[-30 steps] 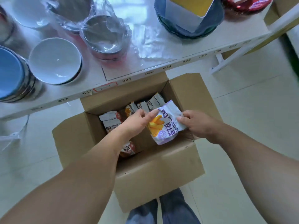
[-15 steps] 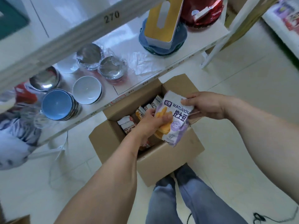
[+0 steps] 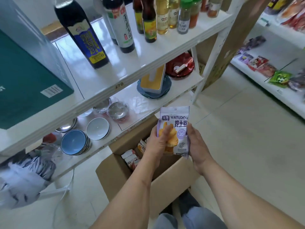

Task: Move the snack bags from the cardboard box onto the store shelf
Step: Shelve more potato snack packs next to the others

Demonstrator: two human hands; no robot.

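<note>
A purple-and-white snack bag point(image 3: 177, 119) printed WATUDOU stands upright above the open cardboard box point(image 3: 165, 184) on the floor. My left hand point(image 3: 156, 142) grips the bag's left side, fingers across its front. My right hand point(image 3: 196, 146) holds its right edge. Several more snack bags point(image 3: 132, 158) lie inside the box, partly hidden by my left arm. The white store shelf point(image 3: 125, 80) rises just behind the box.
Sauce and oil bottles point(image 3: 82, 33) stand on the upper shelf board beside a green carton point(image 3: 24, 86). Bowls point(image 3: 75, 142) and metal dishes fill the lower board. Another shelf with packaged snacks point(image 3: 264, 66) runs along the right. Tiled floor lies between.
Both hands have lifted the snack bag out of the box and turned it upright. The view has tilted up, bringing the upper shelf with bottles into sight.
</note>
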